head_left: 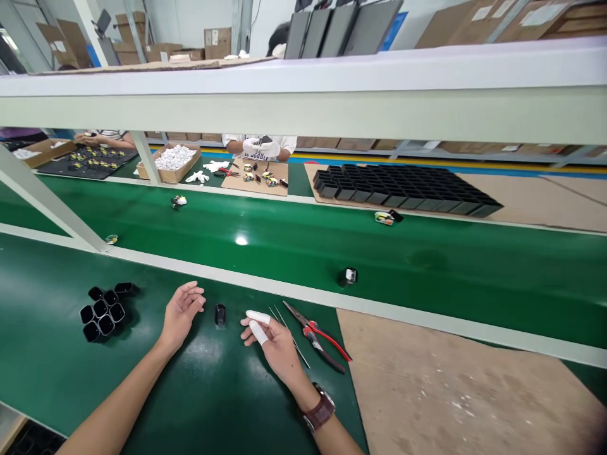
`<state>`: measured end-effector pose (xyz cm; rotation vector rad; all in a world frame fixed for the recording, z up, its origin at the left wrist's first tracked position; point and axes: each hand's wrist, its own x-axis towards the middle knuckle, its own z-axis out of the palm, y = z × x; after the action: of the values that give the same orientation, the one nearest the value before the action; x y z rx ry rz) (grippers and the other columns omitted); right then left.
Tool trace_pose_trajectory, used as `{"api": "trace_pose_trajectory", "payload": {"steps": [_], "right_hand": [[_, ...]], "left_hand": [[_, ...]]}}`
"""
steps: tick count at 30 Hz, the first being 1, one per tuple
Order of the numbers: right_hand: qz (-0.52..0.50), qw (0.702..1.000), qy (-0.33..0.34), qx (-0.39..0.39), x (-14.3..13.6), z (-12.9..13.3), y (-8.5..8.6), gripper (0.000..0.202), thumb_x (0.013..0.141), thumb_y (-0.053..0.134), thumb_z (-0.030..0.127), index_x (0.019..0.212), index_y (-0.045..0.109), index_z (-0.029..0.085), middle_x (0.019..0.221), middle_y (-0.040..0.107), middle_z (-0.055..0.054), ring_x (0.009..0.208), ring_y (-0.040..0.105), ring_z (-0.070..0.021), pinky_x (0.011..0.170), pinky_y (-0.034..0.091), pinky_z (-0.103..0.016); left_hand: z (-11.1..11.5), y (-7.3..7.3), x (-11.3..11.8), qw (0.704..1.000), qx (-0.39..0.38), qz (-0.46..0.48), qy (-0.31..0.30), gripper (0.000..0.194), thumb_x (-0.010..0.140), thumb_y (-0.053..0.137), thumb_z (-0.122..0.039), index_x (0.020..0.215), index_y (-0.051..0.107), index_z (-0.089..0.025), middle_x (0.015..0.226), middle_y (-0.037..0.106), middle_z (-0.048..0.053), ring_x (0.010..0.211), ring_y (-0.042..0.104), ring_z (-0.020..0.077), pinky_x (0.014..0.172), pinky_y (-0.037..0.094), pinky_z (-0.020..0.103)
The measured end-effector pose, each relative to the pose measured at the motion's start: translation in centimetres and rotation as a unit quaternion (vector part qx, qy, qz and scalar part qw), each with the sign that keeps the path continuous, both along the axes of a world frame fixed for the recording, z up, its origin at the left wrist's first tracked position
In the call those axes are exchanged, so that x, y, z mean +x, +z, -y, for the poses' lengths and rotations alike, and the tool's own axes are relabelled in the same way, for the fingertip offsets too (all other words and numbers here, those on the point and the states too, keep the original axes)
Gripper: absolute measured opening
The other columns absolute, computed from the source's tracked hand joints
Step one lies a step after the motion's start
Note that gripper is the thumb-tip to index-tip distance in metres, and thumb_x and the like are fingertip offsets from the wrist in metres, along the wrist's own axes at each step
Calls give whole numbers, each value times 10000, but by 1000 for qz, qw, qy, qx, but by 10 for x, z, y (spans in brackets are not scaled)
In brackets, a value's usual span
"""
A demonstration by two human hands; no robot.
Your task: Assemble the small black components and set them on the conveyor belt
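My left hand point(183, 313) hovers over the green table, fingers apart and slightly curled, holding nothing. A small black part point(220, 315) lies on the table between my hands, touched by neither. My right hand point(268, 338) has white covers on two fingers; its fingers are apart with nothing between them. Just right of it are thin metal tweezers point(296, 344) and red-handled pliers point(318, 336). Several black cups point(100, 308) stand grouped at the left.
Beyond a pale rail point(213, 275) runs a green conveyor belt point(284, 234) with a black piece point(348, 277) and small assemblies point(387, 217). Cardboard point(455, 385) covers the right side. A slanted post point(52, 196) rises at left. A co-worker's gloved hands point(262, 147) are opposite.
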<state>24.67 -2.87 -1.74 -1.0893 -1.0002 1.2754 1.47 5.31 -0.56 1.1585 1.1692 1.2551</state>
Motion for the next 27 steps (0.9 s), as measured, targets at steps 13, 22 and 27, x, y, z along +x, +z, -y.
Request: {"api": "trace_pose_trajectory", "payload": {"steps": [13, 22, 27], "right_hand": [[99, 995, 16, 11, 1, 4, 1, 508, 917, 648, 652, 1146, 739, 209, 885, 763, -93, 674, 702, -193, 660, 640, -365], [110, 993, 33, 9, -1, 4, -5, 458, 946, 624, 607, 1160, 732, 217, 991, 757, -115, 690, 696, -187, 664, 634, -358], [112, 993, 34, 11, -1, 5, -10, 437, 956, 623, 576, 1182, 723, 215, 1013, 754, -118, 700, 688, -185, 671, 629, -352]], "left_hand": [[2, 13, 0, 983, -66, 173, -8, 459, 899, 767, -462, 636, 545, -159, 591, 470, -44, 493, 406, 61, 488, 344, 218], [5, 15, -2, 966, -78, 248, -5, 608, 692, 940, -169, 1240, 708, -291, 1267, 672, 54, 1029, 663, 176, 850, 517, 277], [0, 13, -2, 960, -98, 263, 17, 304, 744, 924, -265, 1002, 787, -183, 1103, 707, 69, 957, 650, 160, 790, 503, 253]]}}
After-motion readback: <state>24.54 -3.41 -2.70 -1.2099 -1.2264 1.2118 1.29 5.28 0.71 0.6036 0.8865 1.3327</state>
